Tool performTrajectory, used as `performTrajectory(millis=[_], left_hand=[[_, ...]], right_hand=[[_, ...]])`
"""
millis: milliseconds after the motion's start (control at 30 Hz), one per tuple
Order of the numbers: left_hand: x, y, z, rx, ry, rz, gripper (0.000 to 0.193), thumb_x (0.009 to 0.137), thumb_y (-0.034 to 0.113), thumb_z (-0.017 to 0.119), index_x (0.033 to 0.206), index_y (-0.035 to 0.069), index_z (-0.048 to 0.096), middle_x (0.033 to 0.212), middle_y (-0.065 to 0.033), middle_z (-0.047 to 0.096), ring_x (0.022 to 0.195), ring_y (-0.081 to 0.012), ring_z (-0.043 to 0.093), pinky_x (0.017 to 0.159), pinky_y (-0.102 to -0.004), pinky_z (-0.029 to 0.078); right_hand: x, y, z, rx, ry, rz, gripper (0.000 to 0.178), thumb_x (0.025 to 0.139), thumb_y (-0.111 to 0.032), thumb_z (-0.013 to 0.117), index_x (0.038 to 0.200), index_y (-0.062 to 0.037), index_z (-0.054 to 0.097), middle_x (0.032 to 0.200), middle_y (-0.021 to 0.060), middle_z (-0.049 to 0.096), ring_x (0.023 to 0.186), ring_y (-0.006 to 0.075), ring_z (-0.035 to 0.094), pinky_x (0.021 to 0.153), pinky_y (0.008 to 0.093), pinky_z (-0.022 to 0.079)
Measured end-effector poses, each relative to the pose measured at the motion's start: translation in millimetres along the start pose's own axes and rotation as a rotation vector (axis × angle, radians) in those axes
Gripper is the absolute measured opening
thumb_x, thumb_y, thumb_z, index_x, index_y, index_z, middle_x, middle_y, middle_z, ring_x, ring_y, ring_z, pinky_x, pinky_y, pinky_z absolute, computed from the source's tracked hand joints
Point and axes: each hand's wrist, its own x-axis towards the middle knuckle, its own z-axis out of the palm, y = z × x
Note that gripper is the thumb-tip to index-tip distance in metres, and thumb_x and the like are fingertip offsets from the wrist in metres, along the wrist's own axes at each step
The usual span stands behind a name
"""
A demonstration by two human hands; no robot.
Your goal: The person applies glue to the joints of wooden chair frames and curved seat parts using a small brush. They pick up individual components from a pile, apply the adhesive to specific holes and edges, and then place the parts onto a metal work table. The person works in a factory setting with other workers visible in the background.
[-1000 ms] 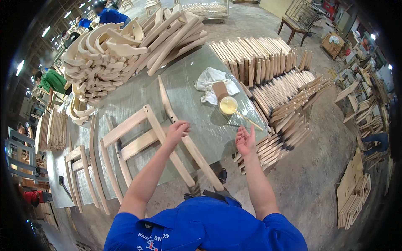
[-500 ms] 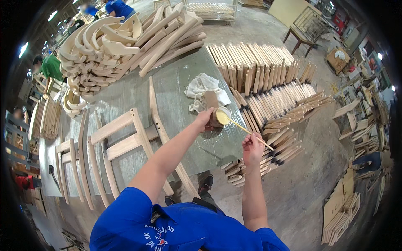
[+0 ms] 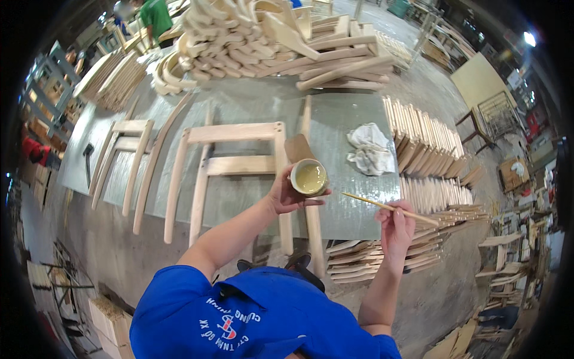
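Observation:
My left hand is wrapped around a cup of yellowish, glue-like paste, its mouth facing up. A brown flap-like piece stands up behind the cup; whether it is joined to it I cannot tell. My right hand pinches a thin wooden stick, whose yellow-coated tip points toward the cup but is apart from it. Just beyond the cup lie an assembled wooden frame with two crosspieces and a long curved wooden leg, both on the plastic-covered table.
A crumpled white cloth lies at the table's right. Curved wooden parts are heaped at the back. A smaller frame and a hammer lie left. Stacked wooden legs stand beyond the right edge. A person in green is far left.
The stick has come out of the cup and moved right with my right hand. The cup has tipped more upright. My view has swung left, bringing more of the table's left side in.

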Motion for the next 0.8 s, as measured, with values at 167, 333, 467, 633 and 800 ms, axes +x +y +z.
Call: performTrajectory(millis=[167,333,467,633,800], left_hand=[[-111,39,-4,0.102,0.171,0.258,0.054,0.095,0.046,0.032,0.131,0.007,0.042,0.129,-0.0171,0.048,0.119,-0.0374,0.047,0.099,-0.0526,0.04],[-199,59,-25,0.058,0.444,0.553,0.051,0.097,0.045,0.029,0.13,0.009,0.043,0.13,-0.0102,0.048,0.117,-0.0264,0.05,0.098,-0.0447,0.043],[-249,62,-43,-0.014,0.619,0.658,0.05,0.097,0.045,0.028,0.129,0.009,0.043,0.128,-0.0095,0.05,0.114,-0.0246,0.052,0.093,-0.0409,0.047],[-290,68,-62,-0.042,0.65,0.746,0.05,0.098,0.044,0.025,0.128,0.009,0.045,0.126,-0.0094,0.051,0.111,-0.0242,0.054,0.089,-0.0401,0.05],[-303,83,-69,-0.055,0.681,0.796,0.05,0.098,0.044,0.023,0.128,0.009,0.045,0.125,-0.009,0.052,0.112,-0.0239,0.054,0.09,-0.0396,0.049]], right_hand=[[18,28,136,-0.293,-0.347,-0.003,0.012,0.091,-0.008,0.054,0.098,0.002,0.051,0.08,0.0083,0.06,0.071,0.0148,0.057,0.066,0.027,0.047],[24,86,255,-0.712,-0.545,-0.158,0.016,0.088,-0.013,0.06,0.082,0.0007,0.055,0.063,0.0084,0.058,0.06,0.0118,0.055,0.056,0.0276,0.045],[10,140,312,-0.765,-0.693,0.07,0.017,0.088,-0.014,0.059,0.082,0.0011,0.055,0.062,0.0078,0.057,0.059,0.0111,0.054,0.055,0.028,0.044],[3,175,347,-0.437,-0.605,0.303,0.019,0.091,-0.015,0.057,0.08,-0.0004,0.052,0.064,0.0034,0.057,0.059,0.0084,0.054,0.054,0.023,0.044],[7,189,369,-0.487,-0.714,0.371,0.017,0.091,-0.015,0.056,0.082,-0.0015,0.052,0.066,0.004,0.059,0.058,0.0078,0.055,0.054,0.0216,0.045]])
